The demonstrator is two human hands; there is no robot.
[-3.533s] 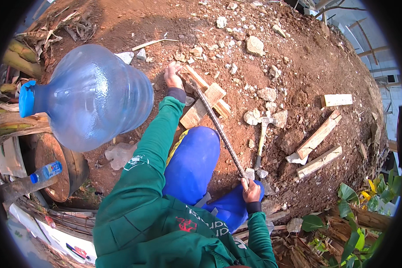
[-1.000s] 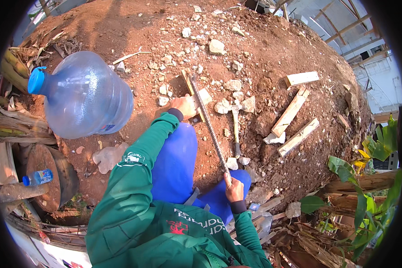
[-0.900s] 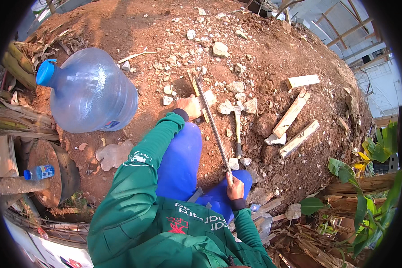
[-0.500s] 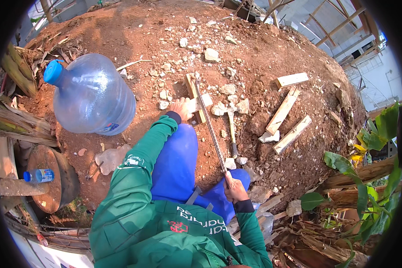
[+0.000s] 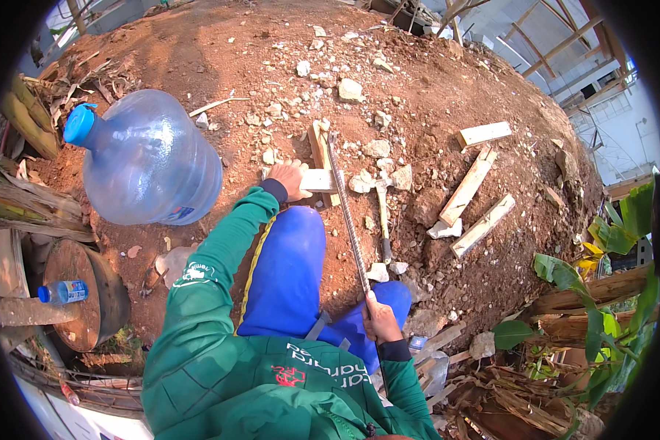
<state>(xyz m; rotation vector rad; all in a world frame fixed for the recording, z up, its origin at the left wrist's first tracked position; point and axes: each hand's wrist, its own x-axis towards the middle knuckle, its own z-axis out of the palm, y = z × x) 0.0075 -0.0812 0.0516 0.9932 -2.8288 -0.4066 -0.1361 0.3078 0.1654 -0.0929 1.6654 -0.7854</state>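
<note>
My left hand (image 5: 290, 180) is closed on the near end of a short pale wood block (image 5: 317, 180), which lies across a longer piece of wood (image 5: 320, 145) on the dirt. My right hand (image 5: 381, 321) is wrapped round the lower part of a long ribbed steel bar (image 5: 351, 224). This bar slants up and left, and its narrow far tip comes beside the upper end of the longer wood piece. It passes over or close by the right end of the block; whether it touches cannot be told. A hammer (image 5: 383, 213) lies on the ground to the right.
Three wood offcuts, one of them a pale block (image 5: 484, 134), lie at right. A large blue-capped water jug (image 5: 150, 161) rests at left, above a round stump (image 5: 99, 312) bearing a small bottle (image 5: 64, 292). Stones (image 5: 350, 90) dot the sloping dirt; leafy plants (image 5: 561, 273) stand at right.
The block under my left hand has turned nearly level across the longer wood. My right hand has drawn slightly back and left, with the bar's tip shifting a little right.
</note>
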